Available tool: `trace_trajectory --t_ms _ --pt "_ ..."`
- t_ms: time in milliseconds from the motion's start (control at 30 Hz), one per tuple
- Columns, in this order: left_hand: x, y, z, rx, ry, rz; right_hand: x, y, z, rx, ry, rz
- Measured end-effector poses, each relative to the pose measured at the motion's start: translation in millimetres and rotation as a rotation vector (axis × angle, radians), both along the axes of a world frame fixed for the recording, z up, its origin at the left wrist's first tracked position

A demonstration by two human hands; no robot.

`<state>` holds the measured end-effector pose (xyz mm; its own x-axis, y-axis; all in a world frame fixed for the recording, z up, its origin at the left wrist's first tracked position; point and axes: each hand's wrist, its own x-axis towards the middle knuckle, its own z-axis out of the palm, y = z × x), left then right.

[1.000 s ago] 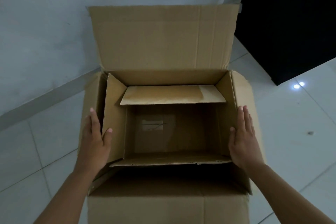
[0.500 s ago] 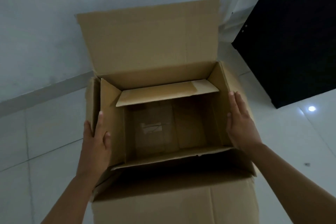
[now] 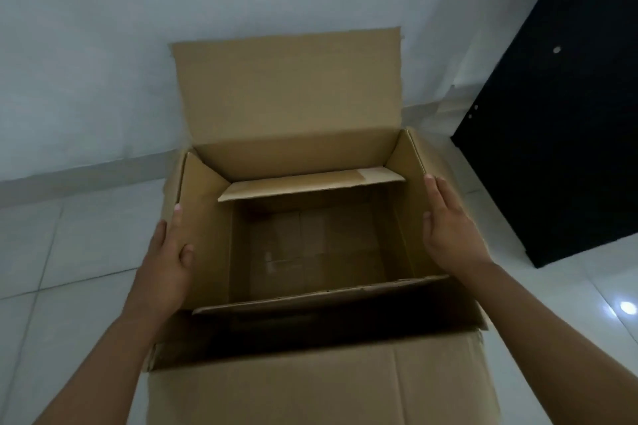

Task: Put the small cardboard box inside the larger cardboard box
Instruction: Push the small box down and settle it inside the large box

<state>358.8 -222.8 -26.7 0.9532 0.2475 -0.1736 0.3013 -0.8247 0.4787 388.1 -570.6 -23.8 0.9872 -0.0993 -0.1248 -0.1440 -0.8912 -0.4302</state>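
Observation:
The larger cardboard box stands open on the floor, its back flap upright and its front flap folded toward me. The small cardboard box sits inside its opening, open-topped and empty, with its near and far flaps folded inward. My left hand clasps the small box's left side flap, fingers outside and thumb inside. My right hand lies flat against the outside of its right flap. The small box is held between both hands.
The boxes rest on white floor tiles near a pale wall. A tall black panel stands on the right, close to the larger box's far right corner. A light reflection shines on the floor.
My view has shifted, showing more of the black panel. Both hands have stayed on the small box's sides, sliding a little farther along its flaps. The small box stays inside the larger one.

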Motion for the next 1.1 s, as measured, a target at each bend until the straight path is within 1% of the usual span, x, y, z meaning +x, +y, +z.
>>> trace_trajectory --t_ms 200,267,300,333,367,433,467,533,567,667,733,800,833,933,1000,1100 --pt "7 6 -8 -0.051 -0.038 -0.016 6 -4 -2 -0.071 -0.008 0.026" --pt "7 11 -6 -0.093 0.014 -0.031 5 -4 -1 -0.117 0.024 0.032" --pt "8 12 -2 -0.082 0.055 -0.035 3 -4 1 -0.143 0.052 0.033" --pt "7 12 2 -0.020 0.098 -0.044 0 -3 4 -0.170 0.078 0.029" --pt "8 10 9 0.103 0.115 -0.069 -4 0 9 -0.197 0.087 0.027" --pt "14 -1 22 0.377 0.034 -0.181 -9 12 16 -0.236 0.048 0.056" --pt "19 -10 28 0.460 -0.032 -0.262 -11 21 19 -0.242 0.019 0.080" --pt "33 -31 33 0.524 -0.110 -0.430 -11 41 22 -0.213 0.003 0.153" --pt "40 -42 32 0.530 -0.103 -0.513 -11 51 22 -0.182 0.028 0.188" --pt "62 -67 13 0.597 -0.037 -0.727 -13 71 13 -0.113 0.106 0.217" --pt "75 -75 -2 0.643 0.023 -0.803 -17 74 7 -0.121 0.127 0.218" --pt "86 -78 -16 0.672 0.039 -0.799 -22 72 4 -0.124 0.138 0.211" --pt "91 -78 -20 0.685 0.014 -0.778 -25 70 4 -0.119 0.144 0.202" --pt "108 -79 -23 0.680 -0.138 -0.681 -37 68 4 -0.100 0.154 0.195" --pt "122 -81 -20 0.657 -0.199 -0.623 -46 69 3 -0.107 0.149 0.217" --pt "144 -86 -14 0.635 -0.200 -0.548 -57 68 0 -0.108 0.169 0.213"
